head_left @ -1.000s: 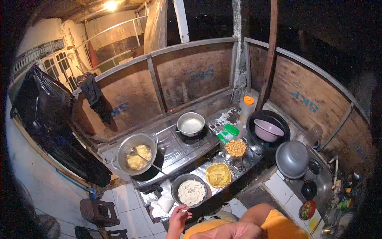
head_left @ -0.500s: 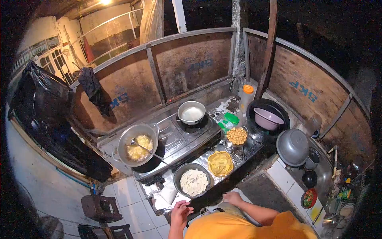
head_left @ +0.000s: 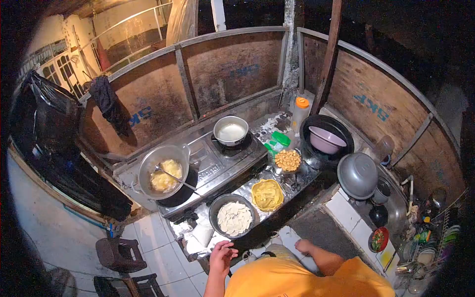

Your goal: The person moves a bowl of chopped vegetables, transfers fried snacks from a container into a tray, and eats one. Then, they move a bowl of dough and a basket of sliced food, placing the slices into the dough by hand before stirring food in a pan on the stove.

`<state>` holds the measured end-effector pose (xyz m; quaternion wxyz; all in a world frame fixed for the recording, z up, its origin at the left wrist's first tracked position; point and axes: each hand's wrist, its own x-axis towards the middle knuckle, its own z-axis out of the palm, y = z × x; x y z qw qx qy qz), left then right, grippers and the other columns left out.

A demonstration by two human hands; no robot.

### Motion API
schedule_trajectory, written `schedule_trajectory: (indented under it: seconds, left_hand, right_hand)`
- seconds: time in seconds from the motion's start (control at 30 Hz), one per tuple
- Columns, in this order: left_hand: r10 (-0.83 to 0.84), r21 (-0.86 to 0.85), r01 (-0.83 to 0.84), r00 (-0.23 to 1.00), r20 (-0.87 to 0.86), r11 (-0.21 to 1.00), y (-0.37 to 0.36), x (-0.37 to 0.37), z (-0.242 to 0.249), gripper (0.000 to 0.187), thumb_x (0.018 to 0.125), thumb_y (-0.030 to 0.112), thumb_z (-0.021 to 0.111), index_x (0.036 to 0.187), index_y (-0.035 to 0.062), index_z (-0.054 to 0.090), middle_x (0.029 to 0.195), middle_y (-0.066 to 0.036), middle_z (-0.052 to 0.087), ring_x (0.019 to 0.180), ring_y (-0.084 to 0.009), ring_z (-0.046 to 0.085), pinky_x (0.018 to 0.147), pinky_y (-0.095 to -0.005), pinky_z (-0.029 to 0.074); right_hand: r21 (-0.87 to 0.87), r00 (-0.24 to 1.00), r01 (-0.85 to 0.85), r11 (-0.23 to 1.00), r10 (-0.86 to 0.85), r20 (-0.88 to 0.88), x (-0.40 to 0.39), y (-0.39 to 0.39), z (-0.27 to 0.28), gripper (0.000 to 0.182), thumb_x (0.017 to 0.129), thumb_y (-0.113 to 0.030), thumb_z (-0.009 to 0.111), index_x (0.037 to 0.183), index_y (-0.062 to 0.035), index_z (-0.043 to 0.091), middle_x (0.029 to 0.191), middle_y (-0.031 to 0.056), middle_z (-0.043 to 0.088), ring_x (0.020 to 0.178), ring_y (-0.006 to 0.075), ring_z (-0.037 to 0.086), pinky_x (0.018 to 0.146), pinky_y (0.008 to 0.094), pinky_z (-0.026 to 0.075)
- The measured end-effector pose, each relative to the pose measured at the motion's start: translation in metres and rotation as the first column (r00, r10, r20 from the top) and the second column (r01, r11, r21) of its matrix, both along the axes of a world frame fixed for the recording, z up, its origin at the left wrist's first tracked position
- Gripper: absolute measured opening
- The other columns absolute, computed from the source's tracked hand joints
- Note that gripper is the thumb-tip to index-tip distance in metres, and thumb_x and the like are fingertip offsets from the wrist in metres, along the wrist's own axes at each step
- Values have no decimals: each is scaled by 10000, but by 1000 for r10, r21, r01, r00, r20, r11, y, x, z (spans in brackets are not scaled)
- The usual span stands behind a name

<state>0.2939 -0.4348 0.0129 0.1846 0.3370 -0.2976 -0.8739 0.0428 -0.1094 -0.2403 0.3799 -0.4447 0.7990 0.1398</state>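
My left hand (head_left: pixel 223 254) is held up with bent fingers apart, nothing in it, just in front of a dark bowl (head_left: pixel 212 225) of flat white pieces (head_left: pixel 234 219). Lower right, my right hand (head_left: pixel 303 246) hangs beside my body over the floor, and its fingers cannot be made out. Beyond the bowl, a yellow basket (head_left: pixel 254 202) holds pale yellow strips. A wok (head_left: pixel 143 171) on the stove's left burner contains frying food in oil, with a long-handled metal utensil (head_left: pixel 179 181) resting in it.
A pot (head_left: pixel 231 139) of whitish liquid stands on the stove's (head_left: pixel 204 161) other burner. Brown cubes (head_left: pixel 287 161), a green packet (head_left: pixel 280 138) and an orange-capped bottle (head_left: pixel 300 114) are behind. Rightward are a pink basin (head_left: pixel 326 142), a grey basin (head_left: pixel 357 174) and a red bowl (head_left: pixel 379 239). Stools (head_left: pixel 118 254) stand left.
The view has shifted slightly, so the stove and vessels sit a little further left and higher. My right hand has moved away from my body to the right. My left hand stays near the bowl.
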Motion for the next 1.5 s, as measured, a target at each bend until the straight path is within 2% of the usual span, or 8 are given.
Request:
schedule_trajectory:
  seconds: [0.1,0.17,0.3,0.37,0.47,1.1,1.37,1.5]
  left_hand:
    - [0,18,0,1000,-20,1000,1,2,-3,352,795,38,535,1136,-9,464,1046,-161,573,793,-272,632,684,-361,528]
    - [5,23,-5,1000,-11,1000,3,2,-1,353,793,36,535,1136,-5,465,1051,-158,573,791,-272,632,684,-360,527]
    - [17,33,-17,1000,15,999,2,4,0,352,794,39,537,1137,1,468,1047,-153,577,794,-271,633,684,-359,527]
    - [21,20,-22,1000,20,1000,4,7,-1,347,797,43,544,1136,7,477,1037,-148,584,793,-268,633,681,-356,529]
    - [36,29,-35,999,-5,999,5,8,-9,344,798,39,546,1134,11,484,1032,-145,587,789,-264,633,679,-355,532]
    - [-11,22,11,1000,-9,1000,3,-10,2,330,798,41,529,1122,2,486,1037,-151,585,792,-268,628,688,-358,526]
    - [-22,21,22,1000,19,1000,4,-9,-2,329,801,40,540,1125,4,494,1040,-145,597,790,-268,636,685,-362,521]
    - [-10,29,10,1000,15,1000,4,-6,-6,329,804,41,547,1126,3,497,1037,-143,603,788,-266,638,685,-356,522]
  right_hand:
    - [-161,999,47,986,-45,17,1,-25,1,261,803,-252,511,949,-121,683,959,150,666,863,319,643,773,428,512]
    - [-249,895,441,862,-404,189,8,-45,57,312,785,-287,469,893,-104,698,978,143,668,917,343,634,826,452,494]
    - [-278,924,381,882,-349,157,4,-51,50,299,774,-315,485,850,-119,697,945,132,674,913,335,632,819,437,497]
    - [-243,828,549,800,-480,291,9,-45,59,307,775,-315,477,863,-118,696,977,136,667,925,328,627,823,421,497]
    - [-153,930,355,922,-333,155,3,-42,53,312,759,-275,623,1041,-155,680,1016,111,671,923,264,637,839,361,493]
    - [-92,884,460,883,-446,136,-6,-7,18,328,726,-231,611,1034,-147,691,1046,110,669,976,267,629,868,357,484]
    - [-89,992,113,990,-107,74,-9,-3,-3,293,736,-241,581,980,-128,696,1010,113,673,934,281,635,831,375,495]
    - [-230,971,237,944,-221,91,-3,6,3,276,740,-261,571,949,-131,694,973,120,676,882,289,640,787,391,502]
